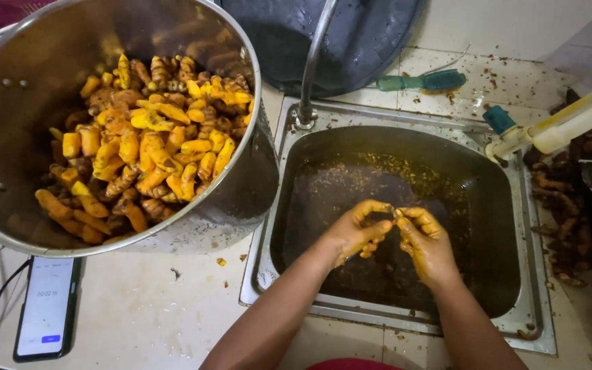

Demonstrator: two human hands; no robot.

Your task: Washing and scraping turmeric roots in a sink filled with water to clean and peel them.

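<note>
Over the steel sink, my left hand and my right hand meet, both stained yellow. My left hand grips a piece of turmeric root, mostly hidden in the fist. My right hand's fingertips pinch at something small and thin where the hands touch; I cannot make out what it is. A large steel pot on the counter to the left is heaped with peeled orange-yellow turmeric roots.
Peel scraps cover the sink bottom. A tap pipe rises behind the sink. A green brush lies at the back. Unpeeled roots are piled on the right. A phone lies at the front left.
</note>
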